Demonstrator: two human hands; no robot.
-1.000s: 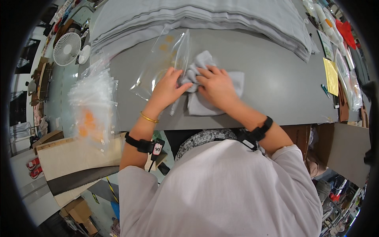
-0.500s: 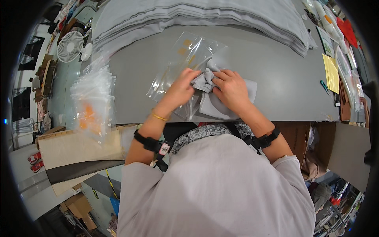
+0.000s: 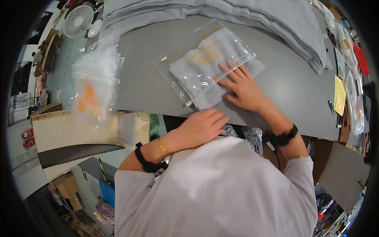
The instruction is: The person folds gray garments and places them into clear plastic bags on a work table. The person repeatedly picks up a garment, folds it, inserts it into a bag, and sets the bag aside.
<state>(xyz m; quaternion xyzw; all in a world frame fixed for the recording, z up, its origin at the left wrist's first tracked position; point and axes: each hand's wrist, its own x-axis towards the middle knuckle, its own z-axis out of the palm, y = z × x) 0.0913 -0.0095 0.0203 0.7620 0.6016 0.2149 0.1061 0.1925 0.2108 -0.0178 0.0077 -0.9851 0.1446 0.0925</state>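
Since half second ago: folded grey cloth (image 3: 237, 85) now mostly inside clear plastic bag (image 3: 205, 63), both hands off folding. Right hand (image 3: 241, 86) flat, fingers spread, palm down on bagged cloth on grey table (image 3: 150, 83); no grasp. Left hand (image 3: 202, 127) drawn back to near table edge, fingers extended, loosely open, holding nothing. Cloth's near end sticks out of bag mouth. Stack of clear bags (image 3: 96, 85) well left. Left palm hidden.
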